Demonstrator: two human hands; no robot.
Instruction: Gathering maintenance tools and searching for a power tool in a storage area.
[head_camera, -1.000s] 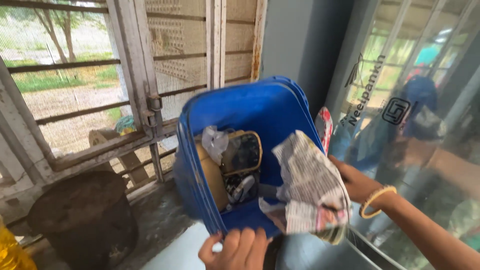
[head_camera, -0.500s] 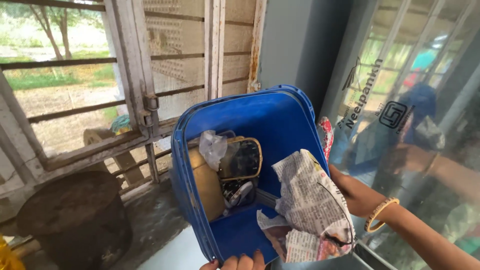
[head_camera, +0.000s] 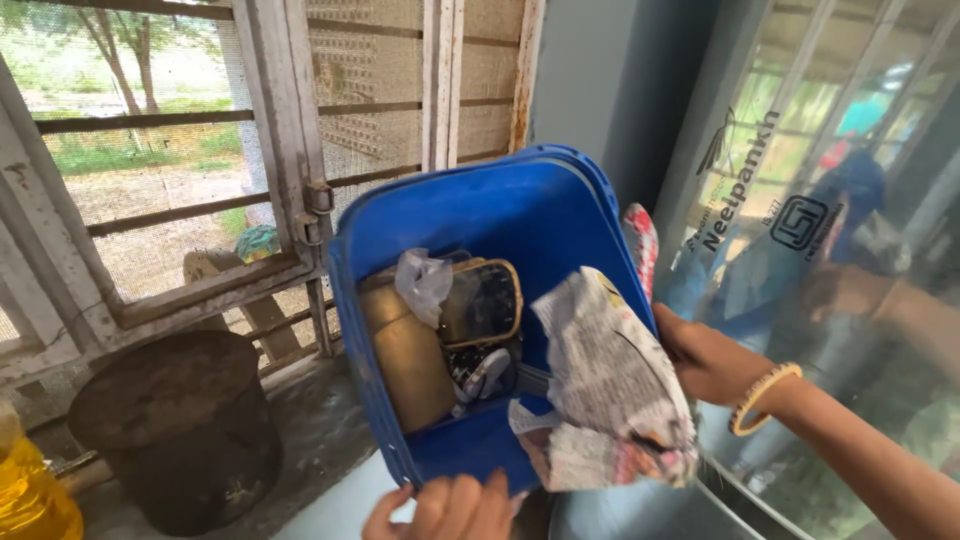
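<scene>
Blue bin (head_camera: 500, 230) tilts steeply — left hand (head_camera: 445, 508) grips its lower rim, right hand (head_camera: 705, 360) clasps the side; crumpled newspaper (head_camera: 610, 400) could spill out.

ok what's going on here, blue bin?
A person has a blue plastic bin tipped on its side, open mouth toward the camera. The left hand grips its lower rim; the right hand, a bangle on its wrist, holds the far edge. Crumpled newspaper hangs out over a steel vessel. A brown container and clear plastic wrap sit inside.
</scene>
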